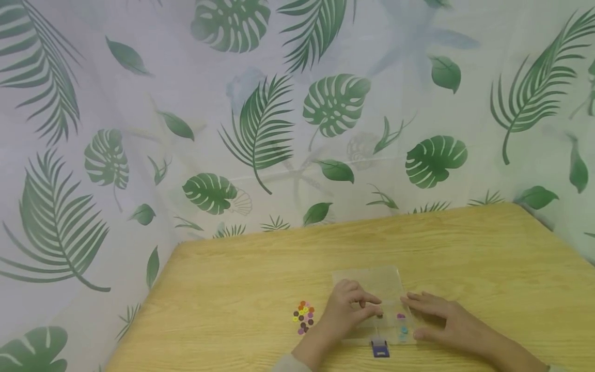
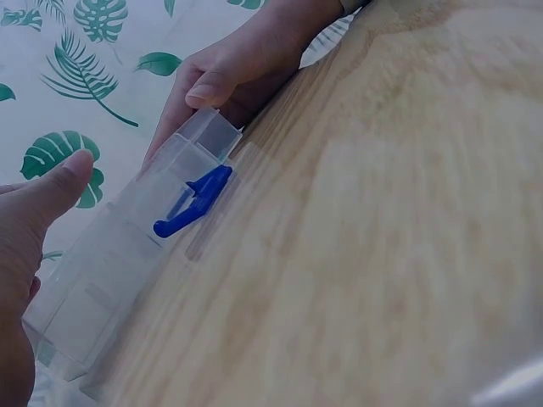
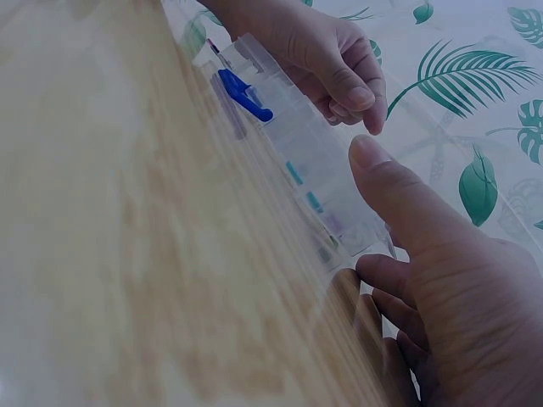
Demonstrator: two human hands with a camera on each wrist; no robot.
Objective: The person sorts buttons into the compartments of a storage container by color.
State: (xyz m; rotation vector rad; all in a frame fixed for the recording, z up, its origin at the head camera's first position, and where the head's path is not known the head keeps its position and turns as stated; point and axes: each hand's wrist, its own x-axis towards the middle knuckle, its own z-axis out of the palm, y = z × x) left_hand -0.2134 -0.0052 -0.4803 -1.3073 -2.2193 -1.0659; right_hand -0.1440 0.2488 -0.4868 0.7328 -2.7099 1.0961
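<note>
A clear plastic compartment box (image 1: 346,335) stands on the table with its clear lid (image 1: 372,279) laid open behind it. At its front is a blue latch (image 1: 380,350). Over the middle compartments, my left hand (image 1: 345,310) pinches a small dark button (image 1: 380,315) between thumb and index finger. My right hand (image 1: 448,323) lies along the box's right side, fingers spread and thumb near the front corner. Purple buttons (image 1: 401,315) and teal buttons (image 1: 404,330) sit in separate compartments on the right. The right wrist view shows the teal buttons (image 3: 293,173) through the wall.
Left of the box, close to my left forearm, lies a loose group of small buttons (image 1: 303,316) in orange, yellow, pink, purple and dark brown. The wooden table (image 1: 223,310) runs back to a leaf-printed cloth (image 1: 288,129).
</note>
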